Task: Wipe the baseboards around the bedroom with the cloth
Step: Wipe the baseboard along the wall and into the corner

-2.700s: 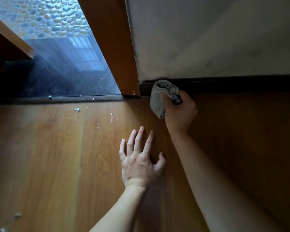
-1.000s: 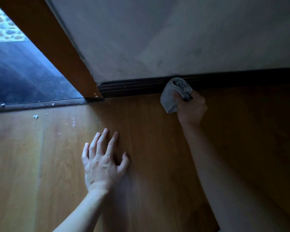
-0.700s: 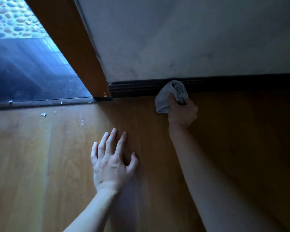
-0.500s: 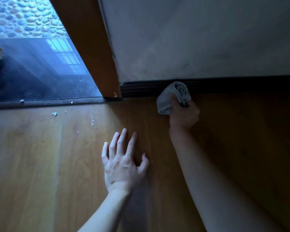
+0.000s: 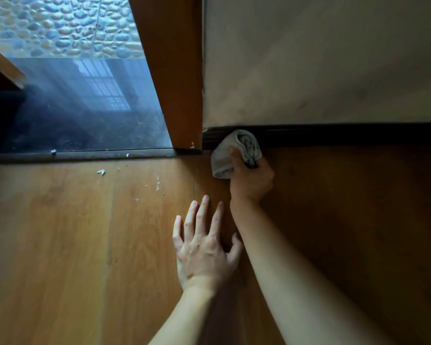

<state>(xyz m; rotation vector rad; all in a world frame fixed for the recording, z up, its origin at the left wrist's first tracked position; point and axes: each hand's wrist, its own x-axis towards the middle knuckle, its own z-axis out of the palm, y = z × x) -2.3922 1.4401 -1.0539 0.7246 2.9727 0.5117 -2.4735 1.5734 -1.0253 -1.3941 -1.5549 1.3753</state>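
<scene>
cloth [image 5: 234, 151], bunched and grey, presses on the dark baseboard [image 5: 334, 135] just right of the wooden door frame [image 5: 179, 83]; right hand [image 5: 250, 180] fingers clench it. left hand [image 5: 204, 252] lies flat, fingers spread, on the wood floor [image 5: 60, 245].

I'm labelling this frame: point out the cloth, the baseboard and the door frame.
cloth [image 5: 222, 155]: head view, its bunched left fold.
baseboard [image 5: 334, 135]: head view, dark face right of the cloth.
door frame [image 5: 177, 90]: head view, wooden upright.
</scene>
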